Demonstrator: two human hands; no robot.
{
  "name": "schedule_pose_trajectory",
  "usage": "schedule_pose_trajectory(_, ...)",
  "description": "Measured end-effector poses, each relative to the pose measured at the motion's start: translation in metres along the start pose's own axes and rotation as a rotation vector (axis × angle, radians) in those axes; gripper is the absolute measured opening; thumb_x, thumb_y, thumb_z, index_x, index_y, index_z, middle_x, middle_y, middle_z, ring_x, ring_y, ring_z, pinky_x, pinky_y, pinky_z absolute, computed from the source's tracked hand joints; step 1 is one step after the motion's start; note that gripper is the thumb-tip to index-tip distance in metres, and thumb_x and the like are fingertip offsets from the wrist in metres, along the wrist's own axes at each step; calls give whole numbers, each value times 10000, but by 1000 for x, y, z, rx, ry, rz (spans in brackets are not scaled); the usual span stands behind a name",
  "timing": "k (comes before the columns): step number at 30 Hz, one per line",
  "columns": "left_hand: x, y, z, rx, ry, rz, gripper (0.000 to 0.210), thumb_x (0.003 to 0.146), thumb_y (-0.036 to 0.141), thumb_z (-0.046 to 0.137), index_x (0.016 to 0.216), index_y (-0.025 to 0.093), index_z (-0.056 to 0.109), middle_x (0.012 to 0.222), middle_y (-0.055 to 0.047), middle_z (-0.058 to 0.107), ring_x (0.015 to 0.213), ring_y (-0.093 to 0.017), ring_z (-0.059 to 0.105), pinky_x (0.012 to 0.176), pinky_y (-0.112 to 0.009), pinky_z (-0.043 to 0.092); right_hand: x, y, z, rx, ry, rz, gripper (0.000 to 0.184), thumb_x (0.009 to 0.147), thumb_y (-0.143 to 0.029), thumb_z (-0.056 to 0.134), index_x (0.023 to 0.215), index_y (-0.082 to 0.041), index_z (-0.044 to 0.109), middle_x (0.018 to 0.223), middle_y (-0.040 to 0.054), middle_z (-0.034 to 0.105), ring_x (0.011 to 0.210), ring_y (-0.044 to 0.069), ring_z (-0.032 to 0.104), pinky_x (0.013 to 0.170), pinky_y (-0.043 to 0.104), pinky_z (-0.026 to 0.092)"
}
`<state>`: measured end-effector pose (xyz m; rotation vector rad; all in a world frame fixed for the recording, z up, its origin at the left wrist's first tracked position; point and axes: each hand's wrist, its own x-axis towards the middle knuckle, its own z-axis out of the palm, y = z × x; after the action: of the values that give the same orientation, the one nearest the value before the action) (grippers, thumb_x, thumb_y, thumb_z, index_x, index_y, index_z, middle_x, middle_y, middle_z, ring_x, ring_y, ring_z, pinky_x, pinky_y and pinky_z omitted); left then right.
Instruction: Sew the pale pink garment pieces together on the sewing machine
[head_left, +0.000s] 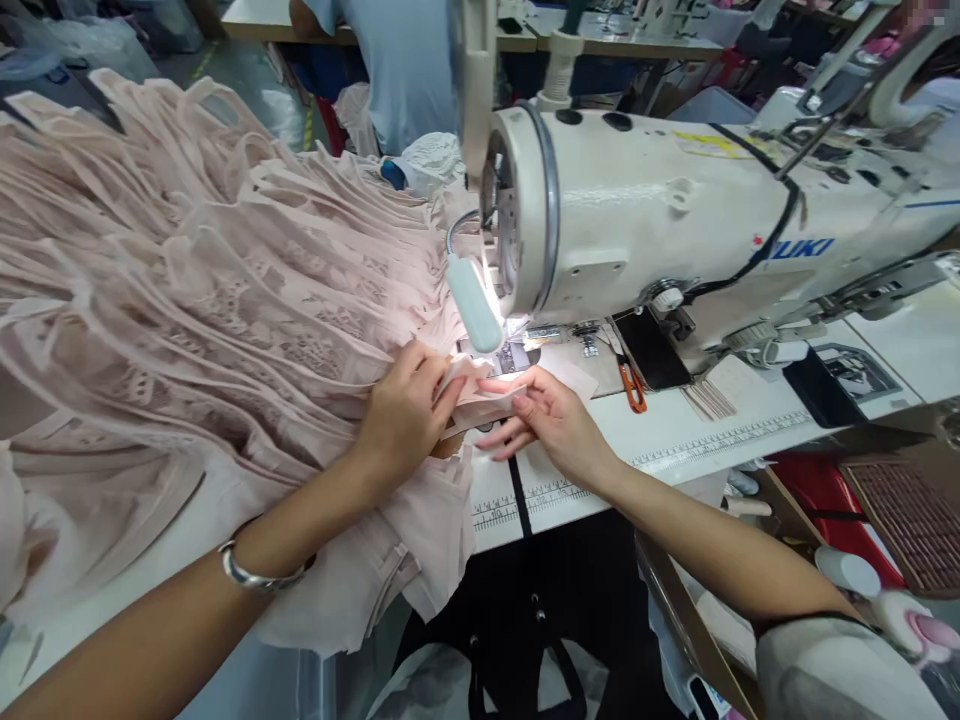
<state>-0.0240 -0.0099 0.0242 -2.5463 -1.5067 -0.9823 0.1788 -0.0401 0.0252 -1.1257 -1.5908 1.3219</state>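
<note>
My left hand pinches the edge of a pale pink garment piece just in front of the sewing machine's needle area. On the other side of that piece, my right hand grips its edge between thumb and forefinger, the other fingers loosely spread below. A white sewing machine stands over the work, its needle partly hidden behind a lit lamp. To the left, a large heap of pale pink lace garments with straps spreads up against my left hand and forearm.
Orange-handled snips lie on the machine bed, right of the needle area. A printed ruler strip runs along the table's front edge. Below right stands an open box with assorted items. A person in a blue shirt sits beyond the machine.
</note>
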Motion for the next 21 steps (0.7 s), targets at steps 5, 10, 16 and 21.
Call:
schedule_pose_trajectory(5, -9, -14, 8, 61, 56, 251, 116, 1011, 197, 458, 983, 193, 571, 1053, -90, 601, 934, -216, 589, 805, -347, 521, -2, 6, -7, -370, -106, -325, 119, 970, -178, 485, 901, -225, 569, 1501, 126, 512, 1278, 224, 568, 987, 426, 535)
schedule_pose_trajectory(10, -9, -22, 23, 160, -94, 632, 303, 993, 66, 372, 1121, 176, 623, 1075, -101, 674, 1050, -232, 615, 929, -384, 495, -4, 32, -19, -732, -165, -501, 209, 959, -92, 428, 952, -216, 596, 1410, 131, 590, 1271, 216, 564, 1117, 532, 434)
schedule_pose_trajectory(16, 5, -14, 13, 168, -184, 692, 276, 995, 139, 415, 1100, 91, 666, 1001, -144, 709, 955, -266, 657, 826, -391, 529, -7, 36, -28, -1062, -68, -568, 201, 995, -118, 463, 964, -198, 644, 1120, 86, 732, 1110, 220, 622, 958, 439, 504)
schedule_pose_trajectory(21, 5, -9, 15, 143, -255, 658, 286, 1006, 203, 468, 1203, 107, 652, 943, -131, 703, 859, -262, 665, 737, -398, 544, -9, 38, -32, -1159, -91, -531, 244, 1005, -99, 413, 983, -184, 641, 878, 51, 701, 843, 176, 639, 826, 348, 517)
